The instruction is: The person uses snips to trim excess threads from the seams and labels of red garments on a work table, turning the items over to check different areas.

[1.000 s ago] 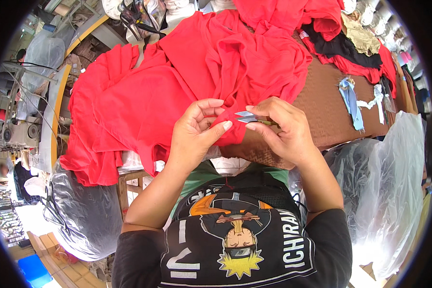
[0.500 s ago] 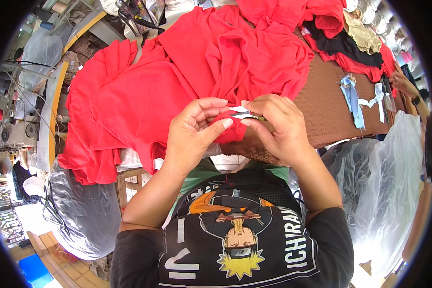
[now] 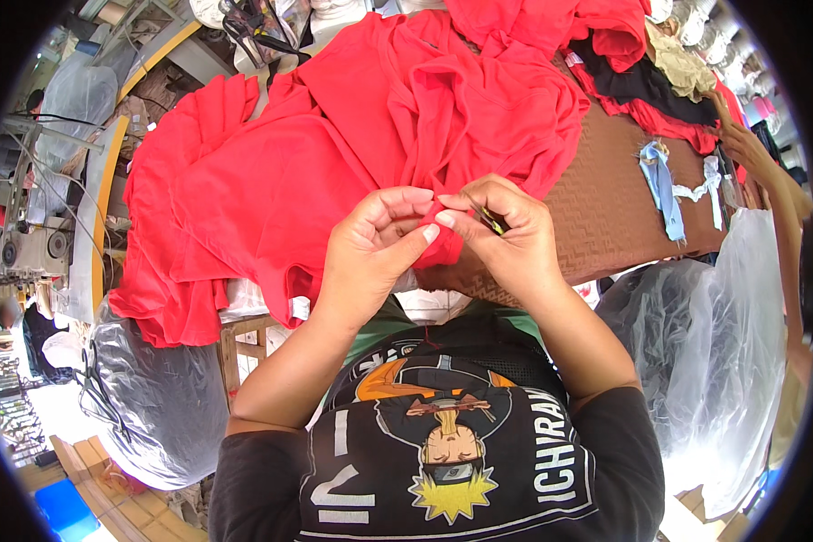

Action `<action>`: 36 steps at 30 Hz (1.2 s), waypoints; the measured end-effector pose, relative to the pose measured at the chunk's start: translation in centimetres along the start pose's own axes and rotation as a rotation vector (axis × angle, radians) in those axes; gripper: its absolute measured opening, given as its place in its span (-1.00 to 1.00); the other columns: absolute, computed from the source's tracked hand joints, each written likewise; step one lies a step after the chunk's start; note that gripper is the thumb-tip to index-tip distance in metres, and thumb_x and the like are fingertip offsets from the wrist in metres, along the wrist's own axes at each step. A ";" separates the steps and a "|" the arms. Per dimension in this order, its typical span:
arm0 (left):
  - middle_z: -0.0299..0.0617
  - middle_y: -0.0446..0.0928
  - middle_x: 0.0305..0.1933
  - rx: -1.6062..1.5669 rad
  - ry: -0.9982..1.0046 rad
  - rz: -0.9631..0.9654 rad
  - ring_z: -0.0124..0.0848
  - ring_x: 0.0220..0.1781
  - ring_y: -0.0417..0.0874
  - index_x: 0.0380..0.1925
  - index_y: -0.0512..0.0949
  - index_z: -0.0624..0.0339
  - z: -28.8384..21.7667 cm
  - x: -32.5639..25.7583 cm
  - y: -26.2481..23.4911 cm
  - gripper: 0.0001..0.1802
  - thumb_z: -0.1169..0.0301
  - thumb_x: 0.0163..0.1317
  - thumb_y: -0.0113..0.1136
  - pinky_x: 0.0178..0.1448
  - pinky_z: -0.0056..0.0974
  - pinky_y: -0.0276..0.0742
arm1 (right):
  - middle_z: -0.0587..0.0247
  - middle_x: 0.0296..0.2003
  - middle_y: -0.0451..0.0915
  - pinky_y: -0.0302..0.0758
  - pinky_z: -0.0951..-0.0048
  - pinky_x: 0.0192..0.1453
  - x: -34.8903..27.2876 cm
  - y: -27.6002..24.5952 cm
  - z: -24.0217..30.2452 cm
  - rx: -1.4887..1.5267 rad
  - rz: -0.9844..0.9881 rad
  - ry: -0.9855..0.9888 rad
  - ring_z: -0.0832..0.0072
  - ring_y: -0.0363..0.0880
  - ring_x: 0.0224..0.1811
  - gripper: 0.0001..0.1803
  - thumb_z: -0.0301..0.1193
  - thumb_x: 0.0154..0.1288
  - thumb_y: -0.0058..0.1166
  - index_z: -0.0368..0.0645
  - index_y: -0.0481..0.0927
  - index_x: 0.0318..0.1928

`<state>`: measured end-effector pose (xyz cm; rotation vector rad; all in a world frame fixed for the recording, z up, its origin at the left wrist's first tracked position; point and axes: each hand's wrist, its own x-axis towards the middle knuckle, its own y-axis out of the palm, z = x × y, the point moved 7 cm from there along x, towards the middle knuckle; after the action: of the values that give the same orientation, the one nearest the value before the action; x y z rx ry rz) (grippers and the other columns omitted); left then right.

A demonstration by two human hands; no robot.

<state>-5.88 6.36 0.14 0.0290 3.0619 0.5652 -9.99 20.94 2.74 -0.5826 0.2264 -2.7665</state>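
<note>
In the head view, the red garment (image 3: 244,203) lies in loose folds across the middle of the surface (image 3: 623,194), its long axis running from near left to far right, with a narrow edge of it drawn up between the two hands. The left hand (image 3: 366,248) pinches that edge between thumb and fingers. The right hand (image 3: 521,242) has its thumb and fingertip close together at the same edge, the snips (image 3: 493,222) tucked among its fingers; their visible part slants from far left to near right, and I cannot tell where the blades end. Brown patterned cloth covers the surface. Toward its right lie a light blue strip (image 3: 662,194), lengthwise from far to near, and a white strip (image 3: 716,191). Black fabric (image 3: 628,81) lies beyond them, with a co-worker's hand (image 3: 748,149) nearby. Clear plastic (image 3: 696,352) bulges at the near right; a sewing machine (image 3: 38,251) stands left.
</note>
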 end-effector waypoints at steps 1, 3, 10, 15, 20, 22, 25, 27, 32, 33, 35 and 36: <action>-0.12 0.56 0.01 -0.002 0.014 0.009 -0.43 0.05 0.58 0.04 0.47 0.33 0.1 0.0 0.0 -0.62 0.67 0.20 0.22 0.19 -0.33 0.50 | 0.27 -0.40 0.57 0.43 0.54 -0.29 -0.1 0.1 0.1 -0.003 0.021 -0.022 0.61 0.50 -0.40 -0.86 -0.57 0.12 0.31 -0.27 0.58 -0.33; -0.13 0.56 0.01 0.016 0.006 0.030 -0.43 0.06 0.57 0.03 0.47 0.34 0.3 -0.3 0.3 -0.63 0.67 0.21 0.21 0.19 -0.33 0.50 | 0.24 -0.40 0.57 0.44 0.51 -0.29 -0.1 0.0 0.5 -0.108 0.048 -0.039 0.56 0.51 -0.40 -0.88 -0.58 0.16 0.25 -0.26 0.56 -0.30; -0.19 0.56 -0.05 0.070 0.057 0.035 -0.50 0.01 0.57 0.04 0.49 0.34 -0.3 -0.1 0.5 -0.68 0.59 0.27 0.20 0.14 -0.39 0.50 | 0.19 -0.41 0.55 0.45 0.49 -0.20 -0.3 -0.3 0.4 0.067 0.108 0.159 0.48 0.53 -0.35 -0.90 -0.54 0.24 0.18 -0.24 0.53 -0.25; -0.22 0.57 -0.05 0.203 0.054 0.093 -0.57 -0.01 0.55 0.11 0.49 0.32 -0.8 -0.3 1.0 -0.65 0.54 0.32 0.16 0.12 -0.44 0.45 | 0.26 -0.41 0.54 0.44 0.51 -0.18 -0.2 -0.7 0.8 0.083 0.131 0.120 0.55 0.50 -0.32 -0.88 -0.51 0.24 0.21 -0.25 0.54 -0.26; -0.20 0.58 -0.03 0.072 -0.044 0.074 -0.58 -0.03 0.56 0.14 0.48 0.31 -0.5 -0.2 -0.3 -0.62 0.55 0.32 0.15 0.12 -0.44 0.46 | 0.22 -0.33 0.56 0.46 0.48 -0.14 0.1 -2.0 1.9 0.053 0.182 0.146 0.48 0.53 -0.29 -0.78 -0.47 0.19 0.27 -0.26 0.54 -0.20; -0.19 0.58 -0.03 -0.004 -0.077 0.069 -0.57 -0.03 0.56 0.15 0.47 0.32 -0.5 -0.3 -0.4 -0.62 0.55 0.32 0.15 0.12 -0.43 0.47 | 0.17 -0.28 0.57 0.48 0.46 -0.12 0.2 -2.2 2.9 -0.208 0.175 0.057 0.44 0.57 -0.26 -0.75 -0.45 0.18 0.28 -0.25 0.54 -0.16; -0.17 0.59 -0.02 -0.061 -0.069 0.085 -0.55 -0.02 0.58 0.15 0.46 0.33 -0.7 -0.2 -0.2 -0.61 0.56 0.31 0.15 0.12 -0.42 0.49 | 0.14 -0.24 0.59 0.49 0.36 -0.09 0.1 -2.1 2.9 -0.213 0.193 -0.032 0.28 0.61 -0.17 -0.72 -0.45 0.16 0.26 -0.18 0.56 -0.11; -0.16 0.59 -0.02 -0.010 -0.051 0.086 -0.54 -0.02 0.58 0.15 0.46 0.33 -0.7 -0.2 -0.2 -0.60 0.55 0.31 0.16 0.13 -0.41 0.49 | 0.18 -0.25 0.59 0.45 0.35 -0.10 0.2 -1.9 3.0 -0.278 0.201 -0.100 0.27 0.61 -0.18 -0.71 -0.45 0.13 0.27 -0.14 0.57 -0.12; -0.21 0.61 -0.08 0.015 -0.060 0.064 -0.57 -0.06 0.59 0.15 0.47 0.33 -0.7 -0.2 0.2 -0.57 0.56 0.27 0.21 0.09 -0.46 0.48 | 0.30 -0.27 0.59 0.34 0.38 -0.16 0.4 -1.2 3.8 -0.422 0.194 -0.274 0.36 0.59 -0.26 -0.71 -0.45 0.06 0.29 -0.08 0.59 -0.15; -0.20 0.61 -0.07 0.016 -0.066 0.062 -0.56 -0.05 0.59 0.16 0.47 0.34 -0.7 -0.2 0.1 -0.57 0.56 0.26 0.21 0.10 -0.45 0.49 | 0.31 -0.28 0.60 0.34 0.38 -0.17 0.4 -1.3 3.7 -0.444 0.199 -0.279 0.36 0.59 -0.26 -0.71 -0.46 0.06 0.29 -0.08 0.59 -0.15; -0.18 0.62 -0.06 0.019 -0.077 0.058 -0.55 -0.05 0.60 0.16 0.46 0.34 -0.6 -0.2 0.1 -0.56 0.55 0.26 0.22 0.11 -0.43 0.50 | 0.32 -0.28 0.60 0.34 0.37 -0.18 0.3 -1.4 3.3 -0.491 0.207 -0.288 0.37 0.59 -0.26 -0.71 -0.47 0.05 0.29 -0.07 0.59 -0.16; -0.17 0.62 -0.06 0.022 -0.081 0.054 -0.54 -0.05 0.61 0.16 0.46 0.34 -0.7 -0.2 0.2 -0.56 0.55 0.26 0.22 0.11 -0.43 0.50 | 0.31 -0.28 0.60 0.34 0.37 -0.18 0.3 -1.6 3.2 -0.479 0.194 -0.296 0.36 0.59 -0.25 -0.71 -0.47 0.05 0.29 -0.08 0.59 -0.15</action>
<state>-5.68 6.31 0.91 0.1326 2.9961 0.5199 -9.35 22.01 6.12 -1.0146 0.8381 -2.3993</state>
